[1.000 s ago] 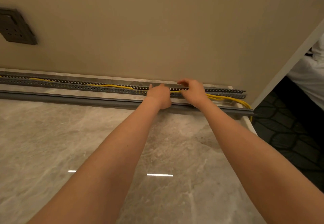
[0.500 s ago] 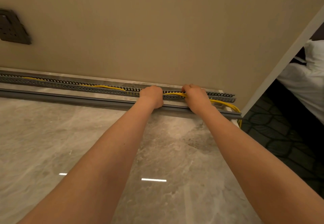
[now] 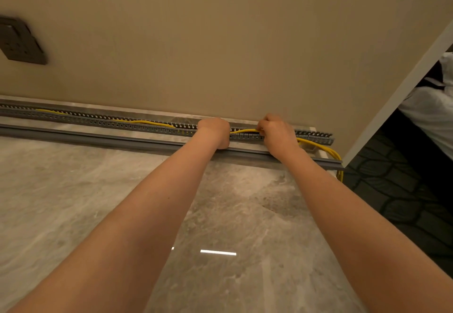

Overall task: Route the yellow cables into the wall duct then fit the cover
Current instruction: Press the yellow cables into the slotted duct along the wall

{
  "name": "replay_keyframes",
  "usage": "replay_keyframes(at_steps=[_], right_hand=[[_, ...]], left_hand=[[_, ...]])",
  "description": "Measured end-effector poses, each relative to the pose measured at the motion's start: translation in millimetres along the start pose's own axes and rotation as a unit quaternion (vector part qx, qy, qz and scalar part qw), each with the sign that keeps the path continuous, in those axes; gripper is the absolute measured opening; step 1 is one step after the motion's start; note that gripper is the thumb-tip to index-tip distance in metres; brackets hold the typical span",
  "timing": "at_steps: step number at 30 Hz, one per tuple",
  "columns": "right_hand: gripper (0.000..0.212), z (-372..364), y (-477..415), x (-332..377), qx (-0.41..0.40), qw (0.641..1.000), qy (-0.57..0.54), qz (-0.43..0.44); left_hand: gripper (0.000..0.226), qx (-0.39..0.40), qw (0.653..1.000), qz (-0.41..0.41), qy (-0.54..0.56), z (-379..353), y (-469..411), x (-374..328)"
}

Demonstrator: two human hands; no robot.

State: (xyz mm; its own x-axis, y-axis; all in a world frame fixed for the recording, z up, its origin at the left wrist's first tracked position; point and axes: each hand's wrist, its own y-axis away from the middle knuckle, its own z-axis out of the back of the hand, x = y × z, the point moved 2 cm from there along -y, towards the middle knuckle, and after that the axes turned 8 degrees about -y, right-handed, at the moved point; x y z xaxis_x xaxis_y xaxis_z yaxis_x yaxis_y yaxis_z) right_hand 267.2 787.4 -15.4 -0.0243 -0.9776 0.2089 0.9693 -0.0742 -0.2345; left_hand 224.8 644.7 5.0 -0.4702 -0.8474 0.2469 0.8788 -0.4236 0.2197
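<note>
The yellow cables (image 3: pixel 244 131) look light and limp but springy: where they are unsupported they arch up out of the slotted grey wall duct (image 3: pixel 103 122), so they will probably need pressing down a stretch at a time rather than a single pull. The best hold is likely a short pinch close to the slotted wall of the duct, one hand pinning the part already laid while the other feeds the next part down between the fins. The fins look like thin plastic and may bend or snag a cable dragged across them. At this moment the left hand (image 3: pixel 213 131) rests curled over the duct, its fingers hidden behind the knuckles, so whether they grip the cables or only press on them cannot be told. The right hand (image 3: pixel 277 133) is closed, and the cables run into its fist from the left and emerge below the wrist, which suggests it holds them. Between the two hands the cables bow slightly above the duct; past the right hand they trail loose to the counter's (image 3: pixel 73 202) right end and hang over the edge. The long grey cover (image 3: pixel 85 136) lies on the counter just in front of the duct, not yet fitted.
</note>
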Motion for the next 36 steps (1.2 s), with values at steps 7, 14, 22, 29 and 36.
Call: replay_keyframes(at_steps=[7, 14, 22, 29, 36], right_hand=[[0.035, -6.6, 7.5, -5.4, -0.016, 1.0, -0.023, 0.006], [0.028, -4.7, 9.2, -5.4, 0.003, 0.999, -0.026, -0.043], [0.026, 0.4, 6.2, -0.3, -0.009, 0.983, -0.093, -0.157], [0.026, 2.2, -13.6, 1.4, -0.003, 0.963, -0.119, -0.243], [0.028, -2.2, -16.4, 1.0, 0.0, 0.971, -0.091, -0.223]], left_hand=[[0.033, -0.054, 0.998, 0.018, 0.017, -11.4, 6.6, -8.9], [0.034, -0.106, 0.987, -0.096, 0.069, 1.8, 5.5, -40.7], [0.037, -0.075, 0.988, -0.108, 0.077, -1.7, 3.0, -51.4], [0.04, -0.087, 0.986, -0.101, 0.098, -6.3, 8.4, -53.9], [0.049, -0.065, 0.992, -0.091, 0.053, -7.4, 3.8, -62.0]])
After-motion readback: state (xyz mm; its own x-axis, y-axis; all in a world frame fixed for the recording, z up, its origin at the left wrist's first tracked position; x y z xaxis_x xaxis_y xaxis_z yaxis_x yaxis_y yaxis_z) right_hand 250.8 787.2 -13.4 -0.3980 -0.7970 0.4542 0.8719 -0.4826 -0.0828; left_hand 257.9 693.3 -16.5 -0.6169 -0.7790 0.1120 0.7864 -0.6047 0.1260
